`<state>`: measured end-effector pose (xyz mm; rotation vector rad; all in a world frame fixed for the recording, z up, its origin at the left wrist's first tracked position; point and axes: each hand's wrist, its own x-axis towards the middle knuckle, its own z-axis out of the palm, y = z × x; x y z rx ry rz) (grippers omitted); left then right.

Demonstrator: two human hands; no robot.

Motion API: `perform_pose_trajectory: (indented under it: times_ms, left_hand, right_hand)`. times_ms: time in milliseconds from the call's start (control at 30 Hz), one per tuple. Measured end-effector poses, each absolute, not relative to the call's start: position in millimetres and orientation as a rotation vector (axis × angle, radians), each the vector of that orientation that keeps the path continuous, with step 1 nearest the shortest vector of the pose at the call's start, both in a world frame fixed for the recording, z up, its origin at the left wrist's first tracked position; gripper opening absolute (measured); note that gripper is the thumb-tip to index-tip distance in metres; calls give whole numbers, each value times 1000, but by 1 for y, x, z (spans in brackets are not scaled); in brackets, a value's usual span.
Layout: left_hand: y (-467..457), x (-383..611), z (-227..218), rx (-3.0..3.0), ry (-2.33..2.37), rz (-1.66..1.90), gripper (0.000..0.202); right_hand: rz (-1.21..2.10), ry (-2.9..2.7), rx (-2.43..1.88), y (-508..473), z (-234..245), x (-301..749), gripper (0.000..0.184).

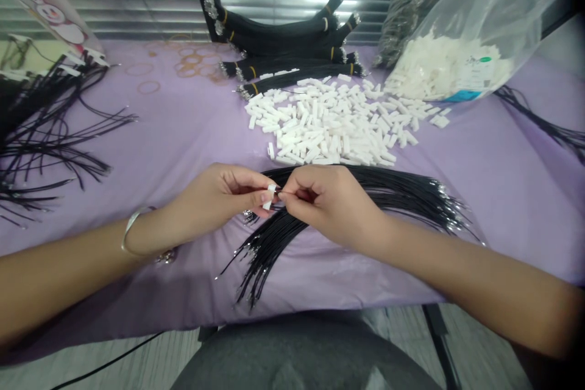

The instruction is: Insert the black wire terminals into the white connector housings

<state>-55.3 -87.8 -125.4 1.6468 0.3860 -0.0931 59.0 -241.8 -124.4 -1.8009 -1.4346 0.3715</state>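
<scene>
Between thumb and fingers, my left hand (237,190) pinches a small white plastic connector housing (269,196). Close against it on the right, my right hand (326,198) is closed on the end of a thin black wire (280,191), whose tip meets or nearly meets the housing; the exact contact is too small to tell. Under both hands lies a loose bundle of black wires (274,244) with shiny metal tips, fanned at both ends. Beyond my fingers spreads a pile of white connector housings (329,125).
Tied black wire bundles (287,33) lie at the back. A clear bag of white housings (450,67) stands back right. Rubber bands (189,64) are scattered back left. Wires with white connectors (41,109) lie at left beside a pink-striped container (55,6). A purple cloth (173,128) covers the table.
</scene>
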Motion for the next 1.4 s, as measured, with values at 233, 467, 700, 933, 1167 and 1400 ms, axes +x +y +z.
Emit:
perform_pose_trajectory:
  times_ms: [233, 467, 700, 933, 1167, 1400]
  left_hand:
    - [-86, -54, -124, 1572, 395, -132, 9]
    - [-83, -53, -126, 1584, 393, -165, 8]
    - [-85, -54, -124, 1564, 400, -165, 11]
    - [-86, -54, -127, 1618, 371, -153, 15]
    - [-87, -54, -120, 1577, 426, 98, 21]
    - [-77, -57, -121, 1562, 400, 186, 24]
  right_hand:
    - [429, -1369, -1761, -245, -121, 61, 14]
    - [368, -1416, -1759, -244, -121, 63, 14]
    - [338, -1452, -1781, -242, -124, 59, 15]
    - [220, -1528, -1816, -238, -129, 59, 19]
    - [-215, -1811, -1686, -250, -114, 51, 18]
    - [28, -2159, -1600, -240, -130, 54, 20]
